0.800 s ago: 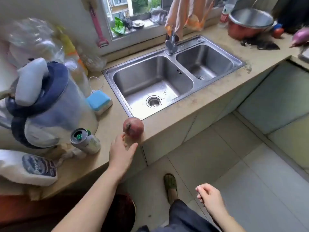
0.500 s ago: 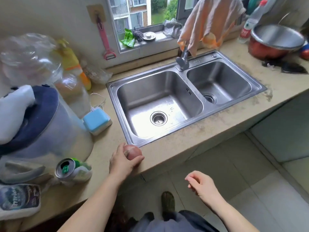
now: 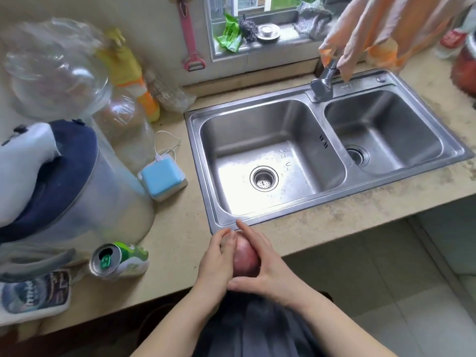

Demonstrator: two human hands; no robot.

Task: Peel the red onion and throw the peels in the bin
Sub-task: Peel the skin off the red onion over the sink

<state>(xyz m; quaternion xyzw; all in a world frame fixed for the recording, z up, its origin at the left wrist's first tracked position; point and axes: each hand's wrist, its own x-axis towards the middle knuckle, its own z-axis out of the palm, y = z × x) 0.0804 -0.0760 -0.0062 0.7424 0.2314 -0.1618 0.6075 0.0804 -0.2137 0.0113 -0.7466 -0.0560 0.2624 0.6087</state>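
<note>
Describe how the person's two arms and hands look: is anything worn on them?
Both forearms are bare up to the bottom edge of the picture; no sleeve shows. The left hand and the right hand carry no glove, and no ring, watch or bracelet can be seen. Fingernails look short and unpainted, though the picture is a little blurred there.

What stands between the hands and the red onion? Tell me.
Nothing visible. The left hand and right hand both already hold the red onion directly, at the counter edge. No bin is in view.

Both hands cupping a red onion [image 3: 246,256] at the counter [image 3: 334,217] edge, left hand [image 3: 215,264], right hand [image 3: 268,269], double sink [image 3: 322,161] behind
</note>
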